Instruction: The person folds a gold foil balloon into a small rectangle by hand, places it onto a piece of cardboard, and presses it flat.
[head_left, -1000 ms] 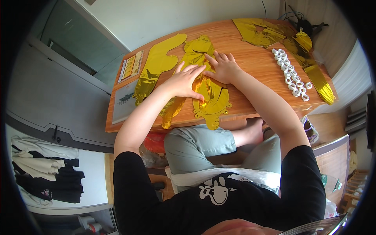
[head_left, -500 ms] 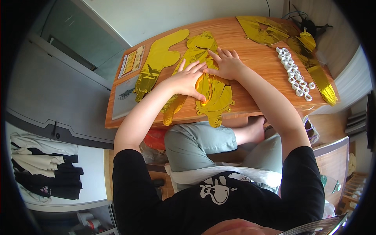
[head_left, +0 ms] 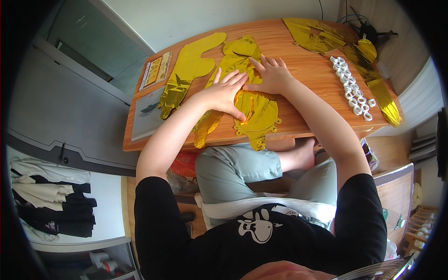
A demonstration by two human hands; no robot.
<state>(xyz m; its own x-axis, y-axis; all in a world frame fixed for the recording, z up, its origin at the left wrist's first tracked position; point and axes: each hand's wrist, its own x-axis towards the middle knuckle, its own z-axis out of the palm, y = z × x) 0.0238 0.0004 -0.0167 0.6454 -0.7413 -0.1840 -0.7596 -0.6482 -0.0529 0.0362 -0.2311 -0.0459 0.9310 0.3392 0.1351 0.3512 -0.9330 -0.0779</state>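
Barely anything's changed in the last second: left hand (head_left: 223,95) and right hand (head_left: 274,80) are still on the crinkled gold foil balloon (head_left: 263,116) on the counter (head_left: 308,79), so it's staying pinned. Each grip is splayed wide, pressing, no pinch visible. Smoother gold foil balloon (head_left: 190,58) lies left of the crinkled one, white rings (head_left: 346,80) well off to its right.

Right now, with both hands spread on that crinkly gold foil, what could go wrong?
The gold foil under the left hand and right hand might crease further or tear if pressed hard. Its lower tab reaches past the front edge of the wooden table, so it could snag. The small white rings might scatter if bumped.
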